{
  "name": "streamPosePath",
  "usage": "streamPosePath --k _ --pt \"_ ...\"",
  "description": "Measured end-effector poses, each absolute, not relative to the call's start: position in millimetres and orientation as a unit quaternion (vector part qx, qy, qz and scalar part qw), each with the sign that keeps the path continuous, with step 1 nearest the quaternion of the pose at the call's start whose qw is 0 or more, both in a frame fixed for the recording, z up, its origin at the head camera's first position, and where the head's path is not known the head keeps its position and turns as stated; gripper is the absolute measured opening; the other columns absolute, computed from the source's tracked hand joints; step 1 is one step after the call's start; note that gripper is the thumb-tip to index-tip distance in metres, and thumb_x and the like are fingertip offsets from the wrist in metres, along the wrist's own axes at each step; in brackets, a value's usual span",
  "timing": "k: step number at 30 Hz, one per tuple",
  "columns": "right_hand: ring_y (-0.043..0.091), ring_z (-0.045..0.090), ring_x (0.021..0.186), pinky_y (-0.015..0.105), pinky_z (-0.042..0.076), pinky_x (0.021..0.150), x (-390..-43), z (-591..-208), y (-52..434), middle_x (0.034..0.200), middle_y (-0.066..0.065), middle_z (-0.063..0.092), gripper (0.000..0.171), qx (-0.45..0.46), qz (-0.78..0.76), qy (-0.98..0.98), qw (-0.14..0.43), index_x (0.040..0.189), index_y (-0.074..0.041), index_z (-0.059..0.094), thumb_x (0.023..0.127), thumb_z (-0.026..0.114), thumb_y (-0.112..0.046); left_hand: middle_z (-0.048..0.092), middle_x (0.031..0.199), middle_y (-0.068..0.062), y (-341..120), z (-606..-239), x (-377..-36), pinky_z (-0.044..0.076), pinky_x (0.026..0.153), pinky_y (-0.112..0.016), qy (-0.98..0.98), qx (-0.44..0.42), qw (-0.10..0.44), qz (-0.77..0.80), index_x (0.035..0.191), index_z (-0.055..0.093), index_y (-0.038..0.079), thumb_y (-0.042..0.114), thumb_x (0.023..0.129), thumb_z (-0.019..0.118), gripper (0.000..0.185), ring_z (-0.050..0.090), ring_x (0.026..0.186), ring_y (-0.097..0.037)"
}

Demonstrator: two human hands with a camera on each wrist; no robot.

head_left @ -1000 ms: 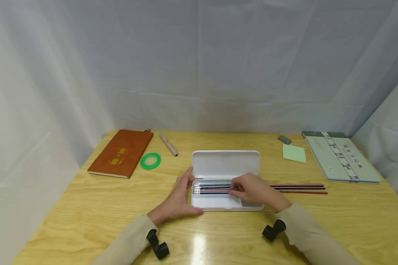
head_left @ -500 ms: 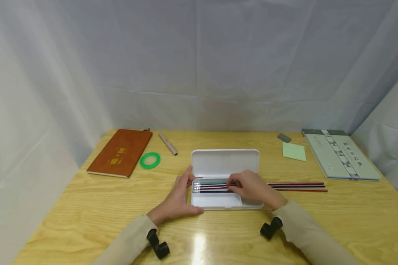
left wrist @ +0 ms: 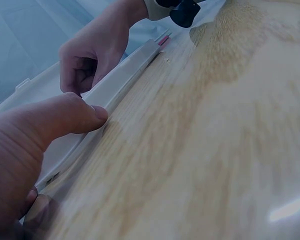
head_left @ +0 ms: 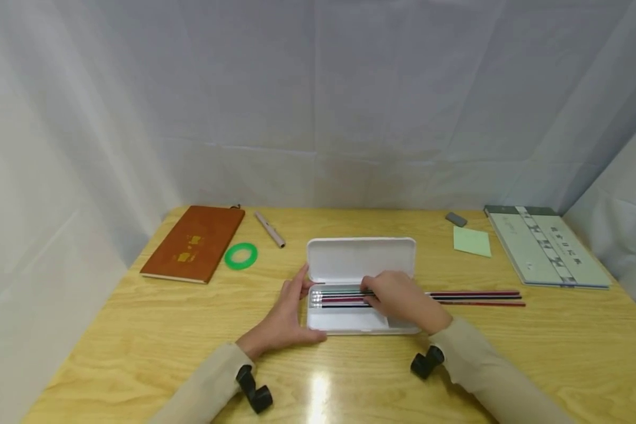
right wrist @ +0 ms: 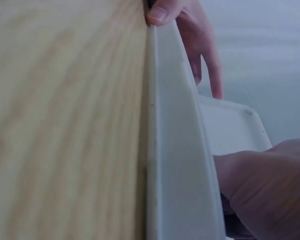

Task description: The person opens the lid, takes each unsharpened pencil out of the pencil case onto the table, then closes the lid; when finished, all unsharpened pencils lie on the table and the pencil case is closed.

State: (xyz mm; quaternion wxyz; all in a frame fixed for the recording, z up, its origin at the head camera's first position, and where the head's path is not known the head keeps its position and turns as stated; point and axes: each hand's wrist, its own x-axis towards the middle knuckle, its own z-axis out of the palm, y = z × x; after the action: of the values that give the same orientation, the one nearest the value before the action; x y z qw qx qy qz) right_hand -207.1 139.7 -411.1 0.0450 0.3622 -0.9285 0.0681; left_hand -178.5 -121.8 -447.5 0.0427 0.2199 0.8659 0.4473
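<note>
Since a moment ago our right hand has slid a little toward the back rail of the white pencil case, and the bundle of pencils has settled lower in the tray. Our right fingers are curled over the pencils, pinching them about midway along the case; how tightly, the wrist views do not show. The eraser ends lie at the left end of the tray, while the long shafts run out over the right wall and rest on the wooden table, well past the case. Our left hand clasps the left end of the case, thumb on the near wall and fingers round the far corner, steadying it. The lid stands open behind. We judge this to be the step of seating the pencils in the tray, only partly done; the next move would call for getting their free ends inside the right wall while the left hand stays braced. Farther off lie a green tape ring, a brown notebook, a pen, a green sticky note, a grey eraser and a pale book.
</note>
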Motion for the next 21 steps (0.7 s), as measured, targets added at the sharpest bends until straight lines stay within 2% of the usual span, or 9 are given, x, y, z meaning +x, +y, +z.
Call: streamPosePath --k 5,12,16,21 --pt "0.008 0.056 0.063 0.025 0.047 0.058 -211.8 -408.7 138.7 0.072 -0.003 0.065 0.010 0.362 0.091 -0.928 0.022 0.090 -0.012 0.069 0.085 0.072 -0.020 0.044 0.133 0.000 -124.0 -447.4 -178.1 0.036 0.109 -0.042 0.866 0.222 0.047 0.445 0.156 0.001 0.022 0.026 0.059 0.090 0.132 0.041 0.122 -0.017" --pt "0.005 0.058 0.067 0.024 0.050 0.062 -213.7 -403.5 138.3 0.082 0.000 0.071 0.009 0.365 0.138 -0.921 -0.018 0.092 -0.009 0.073 0.087 0.069 -0.016 0.044 0.133 0.001 -123.7 -446.3 -178.2 0.035 0.110 -0.042 0.868 0.211 0.045 0.448 0.156 0.003 0.021 0.024 0.058 0.091 0.131 0.040 0.123 -0.018" --pt "0.002 0.054 0.061 0.020 0.046 0.057 -212.9 -409.9 143.8 0.075 -0.003 0.068 0.006 0.381 0.158 -0.911 -0.004 0.088 -0.010 0.071 0.088 0.068 -0.015 0.045 0.134 0.000 -123.3 -445.8 -177.9 0.036 0.109 -0.043 0.868 0.217 0.044 0.445 0.156 0.003 0.019 0.024 0.057 0.091 0.132 0.041 0.123 -0.019" --pt "-0.004 0.041 0.053 0.016 0.038 0.050 -206.4 -419.9 152.8 0.063 -0.008 0.059 0.007 0.374 0.232 -0.897 0.033 0.091 -0.010 0.073 0.088 0.069 -0.014 0.047 0.133 -0.002 -122.3 -446.5 -177.8 0.037 0.107 -0.045 0.865 0.231 0.033 0.445 0.156 0.004 0.015 0.025 0.056 0.091 0.133 0.042 0.122 -0.020"
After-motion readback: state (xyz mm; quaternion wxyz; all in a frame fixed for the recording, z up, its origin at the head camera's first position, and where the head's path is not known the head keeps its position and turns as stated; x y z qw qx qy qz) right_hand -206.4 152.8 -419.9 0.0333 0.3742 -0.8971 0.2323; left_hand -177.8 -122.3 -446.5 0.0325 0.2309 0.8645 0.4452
